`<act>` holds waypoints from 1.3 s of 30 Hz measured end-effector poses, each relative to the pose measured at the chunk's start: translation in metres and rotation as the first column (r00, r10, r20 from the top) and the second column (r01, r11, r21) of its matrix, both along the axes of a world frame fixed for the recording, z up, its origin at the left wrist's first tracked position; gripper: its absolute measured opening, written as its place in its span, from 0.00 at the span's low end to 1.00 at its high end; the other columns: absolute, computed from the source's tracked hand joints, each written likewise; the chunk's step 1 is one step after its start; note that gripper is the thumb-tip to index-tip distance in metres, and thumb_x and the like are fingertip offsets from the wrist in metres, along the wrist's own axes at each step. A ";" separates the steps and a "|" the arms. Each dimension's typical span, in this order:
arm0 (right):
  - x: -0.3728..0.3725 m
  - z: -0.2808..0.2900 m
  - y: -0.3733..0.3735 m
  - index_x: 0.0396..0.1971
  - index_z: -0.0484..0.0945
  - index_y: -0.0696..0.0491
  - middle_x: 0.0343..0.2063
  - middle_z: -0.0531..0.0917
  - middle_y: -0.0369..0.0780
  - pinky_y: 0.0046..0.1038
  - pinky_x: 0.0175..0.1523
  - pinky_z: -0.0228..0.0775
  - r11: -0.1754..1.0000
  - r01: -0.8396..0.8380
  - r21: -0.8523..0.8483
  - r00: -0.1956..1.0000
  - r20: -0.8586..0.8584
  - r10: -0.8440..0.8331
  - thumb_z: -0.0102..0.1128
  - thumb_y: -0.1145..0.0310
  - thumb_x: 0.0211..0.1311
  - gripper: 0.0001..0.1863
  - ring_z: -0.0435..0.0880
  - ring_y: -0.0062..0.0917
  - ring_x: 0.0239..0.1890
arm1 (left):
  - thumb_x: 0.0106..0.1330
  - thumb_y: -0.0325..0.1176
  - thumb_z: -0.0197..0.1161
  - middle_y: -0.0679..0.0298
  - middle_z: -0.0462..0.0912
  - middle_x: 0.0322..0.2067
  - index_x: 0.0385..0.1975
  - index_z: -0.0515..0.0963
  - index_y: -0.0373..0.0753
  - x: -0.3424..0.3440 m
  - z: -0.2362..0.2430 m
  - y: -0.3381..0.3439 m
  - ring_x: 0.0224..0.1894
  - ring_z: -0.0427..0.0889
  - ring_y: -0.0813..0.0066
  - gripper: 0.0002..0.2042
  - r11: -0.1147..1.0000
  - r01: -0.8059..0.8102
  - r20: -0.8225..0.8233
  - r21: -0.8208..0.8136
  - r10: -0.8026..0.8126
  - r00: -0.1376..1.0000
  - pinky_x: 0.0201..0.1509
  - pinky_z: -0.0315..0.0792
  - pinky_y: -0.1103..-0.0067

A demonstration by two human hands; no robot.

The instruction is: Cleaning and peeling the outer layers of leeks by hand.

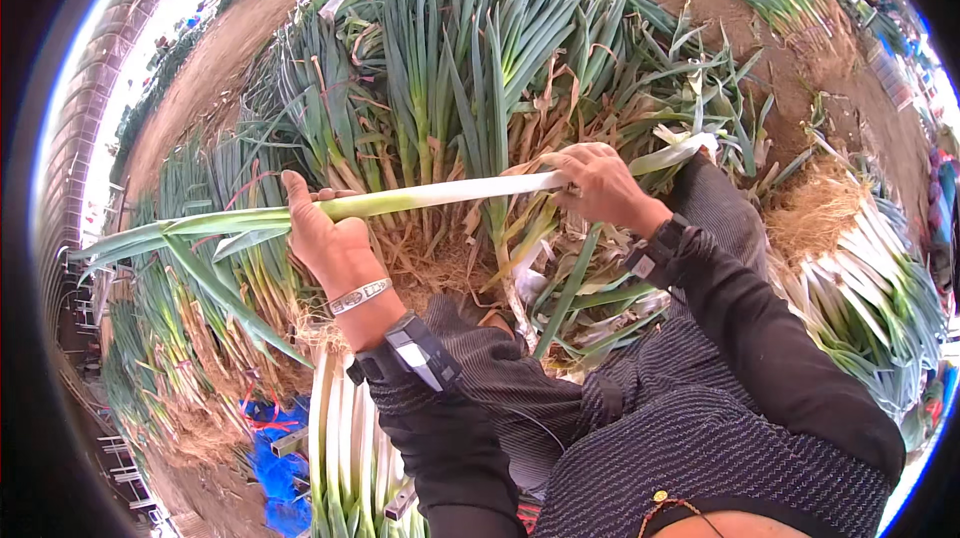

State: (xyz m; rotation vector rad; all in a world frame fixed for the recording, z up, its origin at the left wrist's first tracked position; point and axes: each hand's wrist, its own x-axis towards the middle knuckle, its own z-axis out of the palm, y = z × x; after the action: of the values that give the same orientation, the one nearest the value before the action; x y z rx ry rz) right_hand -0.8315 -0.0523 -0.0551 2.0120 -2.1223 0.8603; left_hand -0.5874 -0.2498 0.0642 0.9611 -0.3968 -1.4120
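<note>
A long green onion (450, 196) lies level across both of my hands in front of my lap. My left hand (332, 243) is closed round its green part, thumb pointing up, and the leaves stick out to the left, one drooping. At the white end, my right hand (603, 188) pinches the stalk between thumb and fingers. Whatever lies under those fingers is hidden. Just beyond my right hand, a pale stalk or peeled sheath (682, 151) rests near my right knee; which of the two I cannot tell.
Ahead stands a large heap of unpeeled green onions (430, 48), with dry roots and torn leaves (610, 303) near my legs. Clean white stalks (345, 438) lie at lower left beside a blue plastic sheet (280, 468). On the right is a bundle with roots (850, 278).
</note>
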 end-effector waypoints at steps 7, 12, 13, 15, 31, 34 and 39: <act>0.039 0.017 -0.017 0.43 0.73 0.48 0.39 0.77 0.37 0.36 0.50 0.68 0.942 -0.084 -0.324 0.996 0.011 0.093 0.66 0.68 0.53 0.17 0.78 0.34 0.44 | 0.57 0.39 0.74 0.68 0.65 0.22 0.39 0.65 0.39 -0.003 -0.002 0.004 0.23 0.68 0.75 0.22 0.997 0.057 -0.024 0.050 -0.056 0.998 0.27 0.70 0.76; 0.043 0.023 -0.022 0.39 0.69 0.51 0.40 0.75 0.37 0.37 0.48 0.70 0.938 -0.012 -0.348 0.999 0.030 0.024 0.65 0.73 0.50 0.17 0.77 0.35 0.44 | 0.56 0.38 0.74 0.68 0.64 0.23 0.40 0.65 0.39 0.001 -0.002 0.006 0.26 0.68 0.75 0.22 0.992 0.099 -0.094 0.084 -0.091 0.991 0.32 0.71 0.73; 0.044 0.024 -0.023 0.39 0.69 0.51 0.40 0.75 0.37 0.37 0.48 0.70 0.938 -0.015 -0.347 0.999 0.031 0.028 0.65 0.73 0.50 0.17 0.77 0.35 0.44 | 0.56 0.38 0.74 0.68 0.64 0.23 0.40 0.65 0.39 0.003 -0.002 0.006 0.26 0.68 0.75 0.22 0.992 0.096 -0.093 0.084 -0.088 0.992 0.32 0.71 0.73; 0.043 0.026 -0.026 0.37 0.69 0.54 0.40 0.75 0.40 0.38 0.47 0.72 0.916 -0.028 -0.401 0.999 0.025 0.041 0.68 0.73 0.50 0.17 0.78 0.40 0.43 | 0.56 0.37 0.74 0.68 0.64 0.24 0.41 0.66 0.39 0.006 -0.003 0.005 0.26 0.67 0.74 0.23 0.991 0.102 -0.114 0.083 -0.092 0.989 0.34 0.72 0.71; 0.034 0.038 -0.026 0.32 0.72 0.53 0.38 0.75 0.38 0.35 0.47 0.69 0.881 0.052 -0.470 0.996 0.088 -0.012 0.66 0.71 0.53 0.11 0.77 0.36 0.42 | 0.57 0.28 0.71 0.68 0.67 0.24 0.35 0.69 0.42 0.002 -0.004 0.003 0.30 0.70 0.74 0.15 0.988 0.126 -0.316 0.093 -0.091 0.945 0.44 0.71 0.64; 0.029 0.041 -0.025 0.32 0.72 0.53 0.38 0.76 0.39 0.35 0.46 0.72 0.877 0.029 -0.480 0.998 0.067 0.004 0.69 0.75 0.49 0.13 0.77 0.37 0.40 | 0.56 0.28 0.71 0.67 0.69 0.25 0.36 0.70 0.43 0.002 -0.003 0.003 0.31 0.72 0.73 0.15 0.979 0.143 -0.345 0.144 -0.086 0.935 0.44 0.73 0.63; 0.024 0.042 -0.024 0.32 0.72 0.53 0.38 0.76 0.38 0.34 0.45 0.72 0.871 -0.022 -0.490 0.998 0.037 0.046 0.68 0.75 0.49 0.13 0.78 0.36 0.40 | 0.58 0.28 0.70 0.65 0.68 0.26 0.42 0.66 0.41 0.007 -0.006 0.002 0.32 0.73 0.70 0.18 0.982 0.162 -0.343 0.102 -0.118 0.932 0.47 0.73 0.58</act>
State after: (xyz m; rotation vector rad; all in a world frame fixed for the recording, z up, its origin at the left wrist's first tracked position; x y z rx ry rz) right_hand -0.8077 -0.0762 -0.0135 1.7734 -1.6597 1.3061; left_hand -0.5803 -0.2475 0.0581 0.7852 -0.1211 -1.7154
